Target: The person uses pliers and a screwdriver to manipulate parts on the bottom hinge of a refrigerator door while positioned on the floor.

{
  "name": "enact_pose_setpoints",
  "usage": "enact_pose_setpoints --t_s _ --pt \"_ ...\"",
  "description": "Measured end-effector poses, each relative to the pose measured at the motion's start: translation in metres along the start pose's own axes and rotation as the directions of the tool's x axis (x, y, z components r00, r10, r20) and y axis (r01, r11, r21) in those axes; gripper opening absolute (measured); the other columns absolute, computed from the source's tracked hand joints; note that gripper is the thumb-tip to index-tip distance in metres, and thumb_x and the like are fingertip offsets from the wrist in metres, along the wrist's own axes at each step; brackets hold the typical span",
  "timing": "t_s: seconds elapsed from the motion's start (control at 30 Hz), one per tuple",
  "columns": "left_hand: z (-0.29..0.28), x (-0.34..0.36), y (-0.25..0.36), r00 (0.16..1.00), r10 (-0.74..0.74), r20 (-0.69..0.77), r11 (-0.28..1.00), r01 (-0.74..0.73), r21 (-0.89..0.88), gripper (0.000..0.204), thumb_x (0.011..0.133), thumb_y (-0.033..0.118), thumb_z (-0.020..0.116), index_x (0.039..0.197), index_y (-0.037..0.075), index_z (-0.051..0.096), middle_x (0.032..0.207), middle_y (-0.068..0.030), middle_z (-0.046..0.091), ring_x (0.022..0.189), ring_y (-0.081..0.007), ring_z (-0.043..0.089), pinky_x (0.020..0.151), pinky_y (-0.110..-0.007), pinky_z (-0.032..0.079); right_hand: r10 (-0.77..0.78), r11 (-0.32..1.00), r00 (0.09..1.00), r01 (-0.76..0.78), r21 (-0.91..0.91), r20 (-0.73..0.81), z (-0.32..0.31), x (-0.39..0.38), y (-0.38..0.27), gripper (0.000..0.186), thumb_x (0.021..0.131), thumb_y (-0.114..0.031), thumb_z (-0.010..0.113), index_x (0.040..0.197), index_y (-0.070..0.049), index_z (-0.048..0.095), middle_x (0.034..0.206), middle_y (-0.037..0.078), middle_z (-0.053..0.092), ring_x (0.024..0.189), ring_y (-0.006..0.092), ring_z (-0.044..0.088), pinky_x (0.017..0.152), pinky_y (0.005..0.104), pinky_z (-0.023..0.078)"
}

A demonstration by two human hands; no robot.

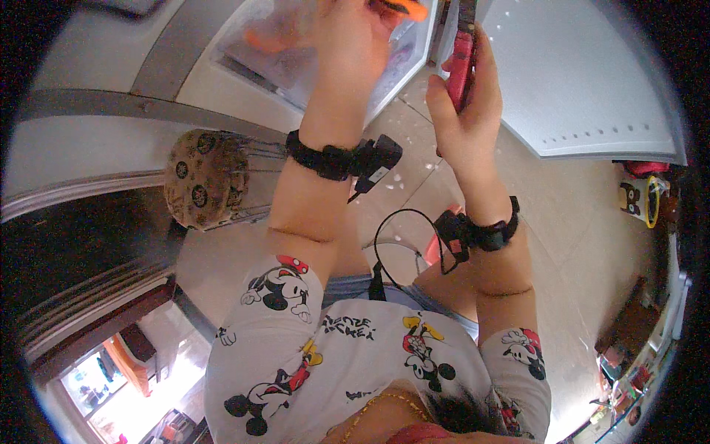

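At the top centre my left hand (351, 37) is closed on an orange and black object (403, 10), partly cut off by the frame's edge. My right hand (473, 96) grips a red-handled tool (460, 66) whose dark, narrow upper part reaches out of view. Both hands are raised at an open white appliance, apparently a freezer: a frosted compartment with a translucent front (259, 52) lies behind my left hand, and its white door (584, 81) stands to the right. A black device is strapped to each wrist.
A stool (200, 177) with a patterned cover stands at the left. White bits are scattered on the tiled floor (403, 133) below the appliance. Assorted items (640, 203) sit along the right side; a bright window (100, 388) shows at lower left.
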State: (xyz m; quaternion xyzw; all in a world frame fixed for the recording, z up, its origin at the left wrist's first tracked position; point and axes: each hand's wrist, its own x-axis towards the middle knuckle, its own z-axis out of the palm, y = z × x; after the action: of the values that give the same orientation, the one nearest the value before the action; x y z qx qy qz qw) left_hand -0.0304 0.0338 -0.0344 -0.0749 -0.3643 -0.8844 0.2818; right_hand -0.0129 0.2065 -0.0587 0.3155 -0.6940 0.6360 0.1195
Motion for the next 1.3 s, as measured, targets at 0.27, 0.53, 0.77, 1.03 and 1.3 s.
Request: enact_pose_setpoints --t_s 0.27,0.53,0.77,1.03,1.3 --pt "-0.007 -0.033 0.004 0.989 -0.036 -0.145 0.987 0.057 0.148 0.019 0.107 0.023 0.056 0.117 0.007 0.057 0.088 -0.0111 0.066 0.079 -0.0256 0.066 0.066 -0.036 0.055 0.094 0.994 0.995 -0.096 0.051 0.031 -0.005 -0.009 0.005 0.073 0.088 -0.003 0.066 0.156 -0.001 0.038 0.104 0.003 0.06 0.084 0.0093 0.055 0.075 0.0236 0.048" --pt "-0.013 -0.038 0.016 0.991 -0.061 -0.12 0.984 0.08 0.156 0.026 0.108 0.024 0.054 0.124 0.005 0.059 0.088 -0.0104 0.066 0.079 -0.0237 0.065 0.067 -0.034 0.053 0.011 1.0 0.998 -0.011 0.013 0.056 0.0 -0.021 0.0 0.074 0.086 -0.005 0.067 0.155 0.0 0.038 0.108 0.007 0.062 0.088 0.0149 0.058 0.078 0.0284 0.05" --pt "-0.02 -0.035 0.019 0.989 -0.093 -0.113 0.982 0.11 0.156 0.029 0.108 0.022 0.052 0.129 0.001 0.058 0.083 -0.0075 0.063 0.077 -0.0217 0.062 0.071 -0.036 0.053 0.108 0.978 0.981 -0.134 0.157 0.163 0.017 -0.042 -0.003 0.078 0.079 -0.005 0.067 0.152 0.002 0.039 0.122 0.023 0.062 0.108 0.0377 0.065 0.098 0.0418 0.051" --pt "-0.036 -0.03 0.029 0.988 -0.106 -0.112 0.976 0.125 0.178 0.029 0.109 0.021 0.053 0.125 0.0 0.063 0.079 -0.0054 0.062 0.071 -0.0193 0.061 0.067 -0.032 0.052 0.062 0.991 0.972 -0.087 0.104 0.226 0.009 -0.046 -0.014 0.08 0.083 -0.002 0.067 0.157 -0.002 0.035 0.127 0.014 0.058 0.107 0.0193 0.06 0.096 0.0294 0.048" --pt "-0.05 -0.025 0.03 0.976 -0.133 -0.17 0.968 0.165 0.187 0.033 0.108 0.022 0.056 0.13 -0.001 0.061 0.08 -0.0057 0.065 0.07 -0.0207 0.062 0.062 -0.032 0.052 0.039 0.99 0.981 -0.013 -0.138 0.189 0.013 -0.058 -0.005 0.084 0.072 -0.008 0.075 0.15 -0.008 0.043 0.11 0.02 0.058 0.102 0.0423 0.063 0.083 0.0487 0.056"
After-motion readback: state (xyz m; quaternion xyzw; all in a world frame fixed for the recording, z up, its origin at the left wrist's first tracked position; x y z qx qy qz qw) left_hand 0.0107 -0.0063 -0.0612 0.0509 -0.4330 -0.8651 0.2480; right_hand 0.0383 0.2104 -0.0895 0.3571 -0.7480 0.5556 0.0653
